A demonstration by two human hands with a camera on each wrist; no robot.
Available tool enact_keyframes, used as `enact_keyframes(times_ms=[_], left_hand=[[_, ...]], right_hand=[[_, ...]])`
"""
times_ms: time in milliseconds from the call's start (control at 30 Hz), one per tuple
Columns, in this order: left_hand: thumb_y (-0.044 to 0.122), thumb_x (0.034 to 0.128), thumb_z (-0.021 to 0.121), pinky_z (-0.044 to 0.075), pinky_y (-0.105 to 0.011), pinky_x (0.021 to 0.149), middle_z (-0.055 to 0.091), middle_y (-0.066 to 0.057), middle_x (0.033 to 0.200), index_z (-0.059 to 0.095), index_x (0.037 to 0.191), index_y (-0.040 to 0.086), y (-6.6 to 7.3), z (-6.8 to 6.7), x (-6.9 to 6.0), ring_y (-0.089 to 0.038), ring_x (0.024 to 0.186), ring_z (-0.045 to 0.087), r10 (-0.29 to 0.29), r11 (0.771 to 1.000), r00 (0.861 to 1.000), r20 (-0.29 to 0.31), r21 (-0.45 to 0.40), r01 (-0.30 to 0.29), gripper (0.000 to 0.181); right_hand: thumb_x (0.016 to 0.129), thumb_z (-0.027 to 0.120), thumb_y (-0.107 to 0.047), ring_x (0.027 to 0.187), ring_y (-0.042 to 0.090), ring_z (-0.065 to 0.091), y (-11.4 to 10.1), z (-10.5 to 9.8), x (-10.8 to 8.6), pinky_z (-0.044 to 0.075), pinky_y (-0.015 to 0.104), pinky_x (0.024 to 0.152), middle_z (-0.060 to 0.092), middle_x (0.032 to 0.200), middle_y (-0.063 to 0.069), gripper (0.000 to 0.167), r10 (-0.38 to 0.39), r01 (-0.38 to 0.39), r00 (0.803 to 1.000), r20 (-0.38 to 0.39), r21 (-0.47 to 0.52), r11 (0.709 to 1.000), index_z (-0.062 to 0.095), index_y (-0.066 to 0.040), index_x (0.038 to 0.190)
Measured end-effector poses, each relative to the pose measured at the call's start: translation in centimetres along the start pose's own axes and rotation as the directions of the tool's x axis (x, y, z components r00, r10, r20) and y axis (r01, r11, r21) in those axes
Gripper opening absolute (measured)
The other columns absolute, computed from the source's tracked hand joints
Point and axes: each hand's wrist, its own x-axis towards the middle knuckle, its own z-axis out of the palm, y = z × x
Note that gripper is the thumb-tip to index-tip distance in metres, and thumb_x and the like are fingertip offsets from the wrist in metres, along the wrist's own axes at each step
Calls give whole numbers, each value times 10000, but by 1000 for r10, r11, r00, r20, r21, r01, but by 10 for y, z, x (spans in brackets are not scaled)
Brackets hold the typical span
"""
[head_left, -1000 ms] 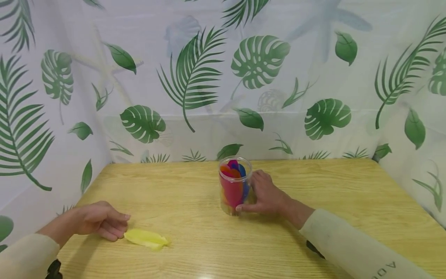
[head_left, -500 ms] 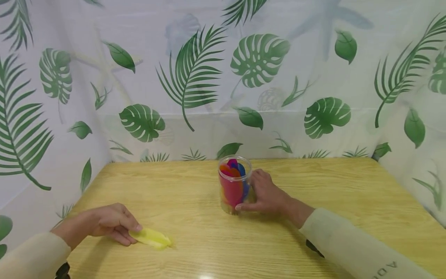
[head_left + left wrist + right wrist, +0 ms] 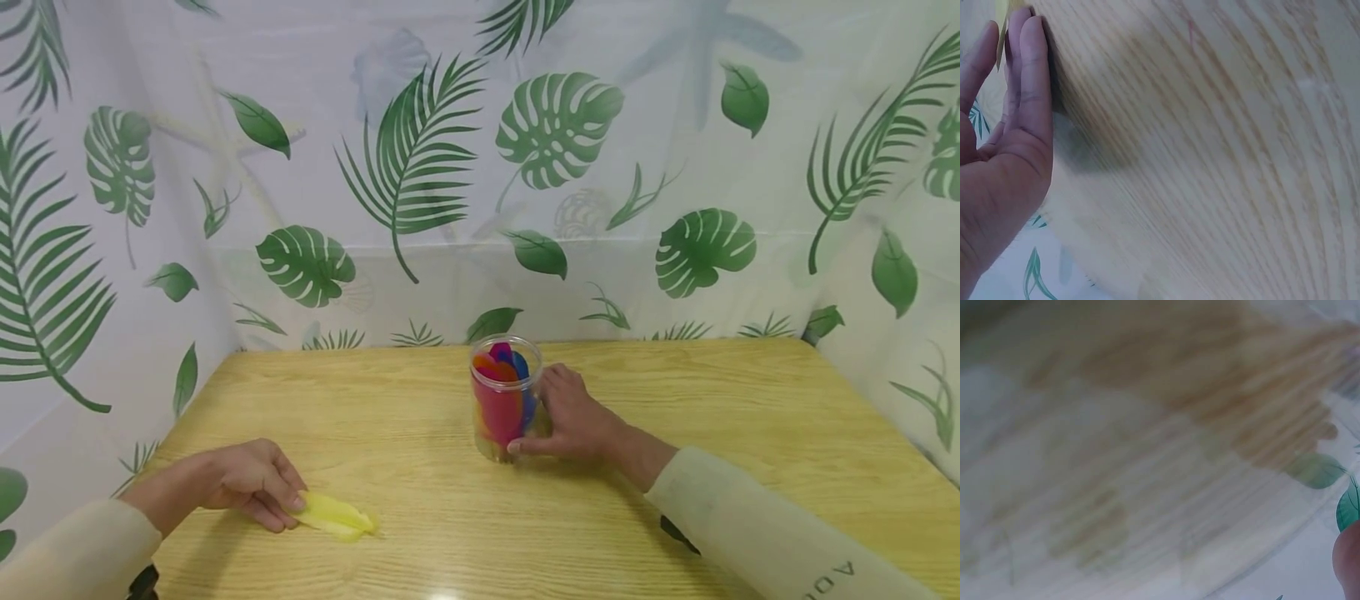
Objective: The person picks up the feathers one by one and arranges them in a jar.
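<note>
In the head view, my left hand (image 3: 255, 485) pinches one end of a yellow feather (image 3: 337, 515) low over the table at the front left. The feather points right, its fluffy end farthest from the fingers. Between thumb and fingers in the left wrist view, only a sliver of the feather (image 3: 1002, 39) shows. Right of the middle stands a clear plastic jar (image 3: 491, 451) without a lid. Pink, orange and blue feather-like pieces (image 3: 501, 408) fill it upright. My right hand (image 3: 581, 425) grips the jar's right side, thumb in front; some fingers are hidden behind it.
The wood-grain table (image 3: 420, 533) runs back to a white curtain (image 3: 450, 283) printed with green leaves, which also hangs along both sides. The right wrist view is blurred, showing mostly table (image 3: 1147, 487) and the edge of a hand (image 3: 1349, 559).
My left hand has moved slightly right and taken the yellow feather between thumb and fingers, shifting it a little to the right. The right hand and the jar have stayed in place.
</note>
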Motion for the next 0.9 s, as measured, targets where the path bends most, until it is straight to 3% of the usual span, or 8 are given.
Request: enact_keyframes(times_ms=[333, 533, 767, 900], left_hand=[[-4, 839, 729, 612, -327, 703, 720, -138, 874, 623, 1109, -122, 1, -1, 13, -175, 731, 724, 106, 994, 994, 7, -37, -105, 313], [12, 848, 725, 610, -319, 702, 715, -118, 892, 617, 1121, -141, 9, -1, 21, -157, 711, 706, 167, 984, 985, -35, -58, -169, 332], [22, 850, 723, 609, -310, 707, 702, -116, 923, 603, 1157, -154, 16, 3, 29, -154, 713, 700, 186, 977, 976, -109, -87, -196, 373], [20, 852, 729, 610, -321, 724, 709, -110, 942, 595, 1174, -167, 18, 7, 33, -164, 754, 716, 209, 968, 968, -139, -112, -225, 395]], right_hand=[[762, 730, -643, 1325, 269, 379, 1, 2, -1, 302, 563, 1128, 491, 1432, 77, 956, -2, 2, 1000, 8, -9, 1000, 381, -105, 1470], [763, 731, -637, 1320, 268, 381, 2, 1, -1, 301, 562, 1128, 501, 1421, 78, 936, 0, 0, 1000, 1, -13, 1000, 397, -102, 1454], [768, 750, -604, 1310, 272, 378, 1, 1, 0, 297, 566, 1124, 517, 1365, 74, 837, 11, -11, 1000, -6, -4, 1000, 441, -104, 1364], [764, 750, -609, 1323, 272, 380, 1, 0, 0, 290, 571, 1130, 514, 1400, 73, 879, -3, 3, 1000, -4, 0, 1000, 426, -106, 1408]])
